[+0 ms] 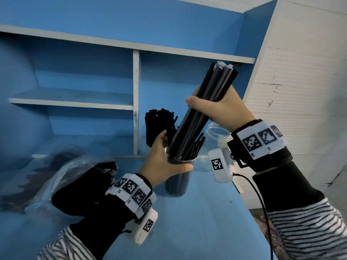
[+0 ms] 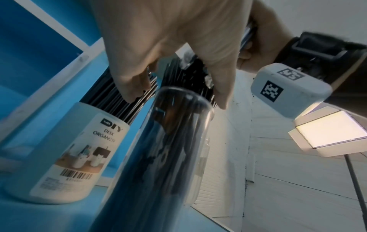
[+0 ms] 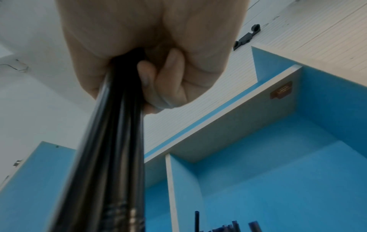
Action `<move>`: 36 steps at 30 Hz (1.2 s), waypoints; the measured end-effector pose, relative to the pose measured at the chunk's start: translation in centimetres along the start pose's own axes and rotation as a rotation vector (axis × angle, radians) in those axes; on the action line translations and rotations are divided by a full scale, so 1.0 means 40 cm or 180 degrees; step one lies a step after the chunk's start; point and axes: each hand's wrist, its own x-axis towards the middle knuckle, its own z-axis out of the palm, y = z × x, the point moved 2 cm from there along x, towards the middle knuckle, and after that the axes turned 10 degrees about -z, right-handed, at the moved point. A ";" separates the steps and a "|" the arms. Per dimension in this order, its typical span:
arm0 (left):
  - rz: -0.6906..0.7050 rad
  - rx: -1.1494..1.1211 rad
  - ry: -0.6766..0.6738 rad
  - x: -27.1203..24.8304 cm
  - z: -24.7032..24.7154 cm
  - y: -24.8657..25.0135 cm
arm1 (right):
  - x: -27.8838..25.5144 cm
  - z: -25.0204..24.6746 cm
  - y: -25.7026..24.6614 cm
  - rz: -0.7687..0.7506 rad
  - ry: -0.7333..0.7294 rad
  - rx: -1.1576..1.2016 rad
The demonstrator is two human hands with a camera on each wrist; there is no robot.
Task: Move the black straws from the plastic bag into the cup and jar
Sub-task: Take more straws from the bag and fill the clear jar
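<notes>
Right hand: the right hand (image 1: 221, 107) is closed tight round a bundle of straws (image 1: 204, 107), fingers (image 3: 158, 81) wrapped about its middle; the bundle tilts, its lower end at the cup mouth.
Left hand: the left hand (image 1: 163, 162) clasps the cup (image 1: 178, 181) near its rim, thumb in front, fingers (image 2: 131, 81) curled behind.
Cup: clear, upright on the blue table (image 1: 197, 222), already holding black straws that lean right.
Jar: the clear jar (image 1: 216, 136) stands just behind and right of the cup; its contents cannot be told.
Organizer: a white organizer (image 2: 75, 157) left of the cup, packed with straws.
Bag: the plastic bag (image 1: 62, 175) lies at the table's left, dark straws inside.
</notes>
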 end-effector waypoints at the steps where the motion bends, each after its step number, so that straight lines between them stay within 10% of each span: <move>1: -0.0054 0.0109 -0.0034 0.009 0.004 -0.007 | 0.002 -0.003 0.009 0.0023 0.0050 -0.0013; 16: -0.0291 0.0120 -0.0088 0.048 0.005 -0.055 | 0.010 0.011 0.078 0.0165 0.0089 -0.0274; 29: -0.0232 0.0215 -0.0107 0.054 0.006 -0.059 | -0.062 0.095 0.180 0.0548 -0.0774 -0.1155; 36: -0.0208 0.0392 -0.0074 0.050 0.004 -0.050 | -0.076 0.049 0.096 -0.0240 0.0379 0.0112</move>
